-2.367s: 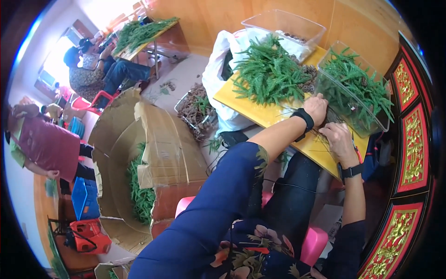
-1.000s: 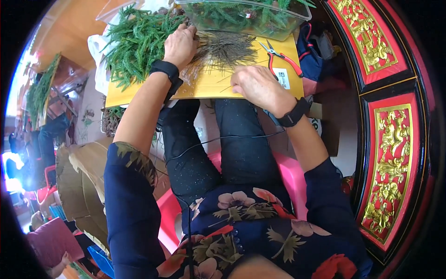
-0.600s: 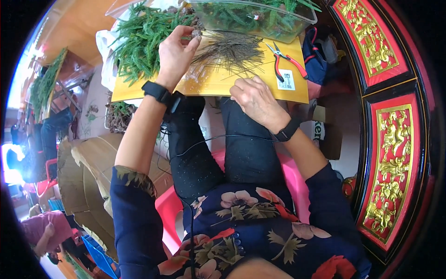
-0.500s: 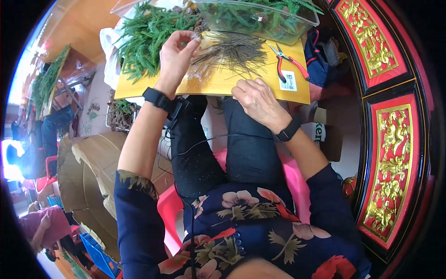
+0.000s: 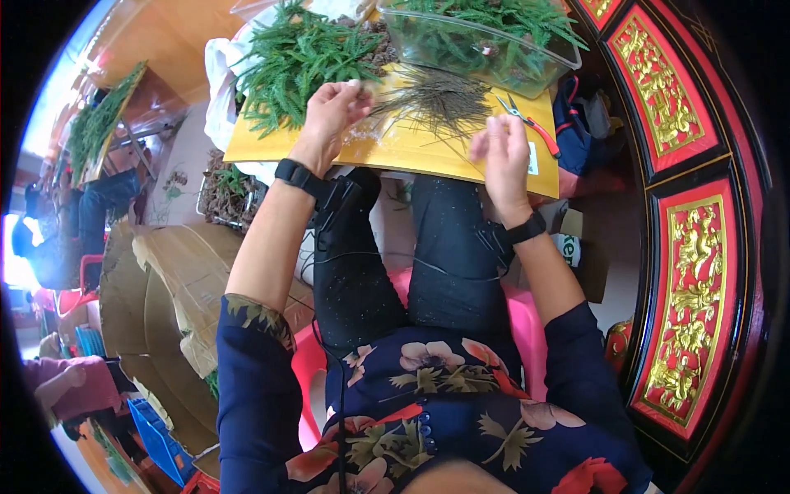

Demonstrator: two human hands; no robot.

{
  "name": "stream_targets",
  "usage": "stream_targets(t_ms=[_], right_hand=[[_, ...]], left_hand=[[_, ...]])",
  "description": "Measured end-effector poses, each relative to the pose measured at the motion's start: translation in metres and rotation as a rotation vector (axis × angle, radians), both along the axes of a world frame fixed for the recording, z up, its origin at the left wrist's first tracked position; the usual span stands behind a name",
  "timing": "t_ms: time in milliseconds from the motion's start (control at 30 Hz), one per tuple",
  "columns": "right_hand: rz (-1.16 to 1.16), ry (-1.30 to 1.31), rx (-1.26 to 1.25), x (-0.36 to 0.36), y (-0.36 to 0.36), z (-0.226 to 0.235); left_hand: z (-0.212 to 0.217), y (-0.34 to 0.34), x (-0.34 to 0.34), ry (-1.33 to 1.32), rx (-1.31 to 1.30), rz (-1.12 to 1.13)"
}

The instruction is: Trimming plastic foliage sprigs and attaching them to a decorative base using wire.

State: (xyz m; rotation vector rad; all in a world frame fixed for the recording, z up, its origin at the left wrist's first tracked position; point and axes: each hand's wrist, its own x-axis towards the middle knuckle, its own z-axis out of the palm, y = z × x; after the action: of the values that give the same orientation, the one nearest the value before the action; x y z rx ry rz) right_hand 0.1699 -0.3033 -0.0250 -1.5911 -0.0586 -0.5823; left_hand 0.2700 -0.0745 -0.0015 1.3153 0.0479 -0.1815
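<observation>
My left hand (image 5: 332, 118) is raised over the yellow board (image 5: 387, 151), between the green sprigs (image 5: 304, 62) and the pile of thin dark wires (image 5: 444, 95). Its fingers are closed in a pinch; whatever they hold is too small to make out. Above the board's right front part is my right hand (image 5: 506, 160), fingers bent up and pressed together, slightly blurred. I cannot see what is in them. Pliers with red handles (image 5: 543, 138) lie just beyond that hand. Whitish crumbs are scattered on the board near the wires.
A clear plastic bin (image 5: 568, 59) of green sprigs stands at the back right, brown pine cones (image 5: 374, 45) beside it. Torn cardboard (image 5: 197, 272) lies at left, near a wire basket (image 5: 226, 202). Red and gold carved panels (image 5: 691, 272) line the right. Another person sits far left.
My right hand has risen from the board's front edge and moved right, its fingers now pointing up near the pliers. My left hand has drawn back slightly from the pine cones. The view has shifted.
</observation>
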Motion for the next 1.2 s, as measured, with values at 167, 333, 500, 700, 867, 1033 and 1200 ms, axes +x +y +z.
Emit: stream_targets(t_ms=[167, 333, 500, 700, 867, 1033, 1200], right_hand=[[0.121, 0.412, 0.365, -0.003, -0.019, 0.001], [0.31, 0.449, 0.469, -0.013, -0.007, 0.02], [0.571, 0.417, 0.39, -0.025, 0.021, 0.037], [0.736, 0.294, 0.144, -0.06, 0.081, 0.063], [0.717, 0.063, -0.125, -0.092, 0.13, 0.052], [0.624, -0.114, -0.415, -0.129, 0.165, 0.061], [0.55, -0.226, -0.502, -0.149, 0.192, 0.057]], left_hand=[[-0.003, -0.001, -0.001, 0.044, 0.089, -0.012], [0.005, -0.005, -0.019, 0.066, -0.037, 0.002], [0.029, 0.024, -0.091, -0.033, 0.004, -0.043], [0.041, 0.064, -0.175, -0.038, 0.053, 0.046], [0.043, 0.087, -0.226, -0.107, 0.104, 0.179], [0.035, 0.109, -0.269, -0.15, 0.032, 0.296], [0.032, 0.121, -0.298, -0.172, -0.071, 0.361]])
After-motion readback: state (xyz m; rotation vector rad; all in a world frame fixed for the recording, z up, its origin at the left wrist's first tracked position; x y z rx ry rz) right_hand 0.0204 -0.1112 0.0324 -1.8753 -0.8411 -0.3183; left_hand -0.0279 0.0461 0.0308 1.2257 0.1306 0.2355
